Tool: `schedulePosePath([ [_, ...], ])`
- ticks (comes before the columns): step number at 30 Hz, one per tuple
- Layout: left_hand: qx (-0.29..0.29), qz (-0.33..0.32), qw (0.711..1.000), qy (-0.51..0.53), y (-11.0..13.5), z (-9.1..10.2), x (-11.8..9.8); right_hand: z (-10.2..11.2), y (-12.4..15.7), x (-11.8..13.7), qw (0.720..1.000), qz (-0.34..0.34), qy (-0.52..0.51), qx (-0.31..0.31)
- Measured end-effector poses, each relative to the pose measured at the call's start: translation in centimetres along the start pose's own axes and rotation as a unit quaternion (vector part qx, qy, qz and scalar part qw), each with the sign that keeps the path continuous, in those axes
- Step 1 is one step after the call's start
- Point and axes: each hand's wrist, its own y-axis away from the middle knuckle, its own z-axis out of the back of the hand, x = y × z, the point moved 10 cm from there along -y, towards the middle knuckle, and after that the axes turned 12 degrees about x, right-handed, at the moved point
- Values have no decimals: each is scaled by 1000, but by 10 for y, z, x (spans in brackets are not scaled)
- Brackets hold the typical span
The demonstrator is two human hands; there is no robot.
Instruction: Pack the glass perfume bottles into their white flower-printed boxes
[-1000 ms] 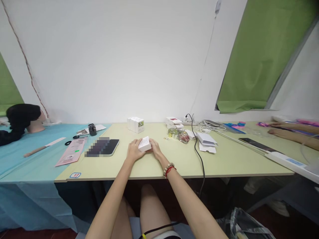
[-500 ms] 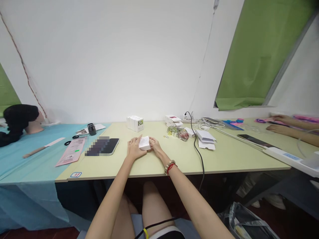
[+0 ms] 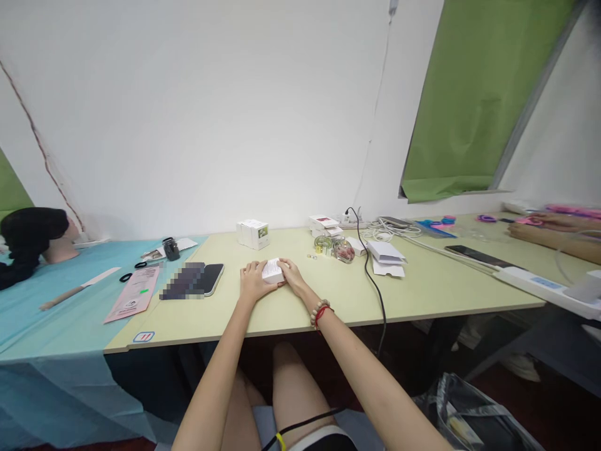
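Between my two hands is a small white box with printed text on its upper face, close above or on the pale yellow table. My left hand grips its left side with the fingers closed against it. On the opposite side, my right hand presses its fingers to the box's right end. Beyond them, near the wall, stands a group of similar white boxes. To the right lie two round clear packs, one with yellow-green contents and one with reddish contents.
A phone and a pink sheet lie to the left, with a knife farther over. At right are an opened white carton, a black cable, and a power strip. A co-worker's hands show at far right.
My view has shifted slightly. My right fingers have moved from the box's near right end to higher along its right side; both hands still hold it in about the same place.
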Motion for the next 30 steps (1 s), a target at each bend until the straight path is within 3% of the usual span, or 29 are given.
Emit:
schedulePosePath([
  [5, 11, 2, 1000, 3, -2, -3, 2, 3, -3, -3, 1000, 0, -10, -16],
  [30, 9, 5, 1000, 30, -3, -3, 5, -1, 2, 6, 992, 16, -112, 46],
])
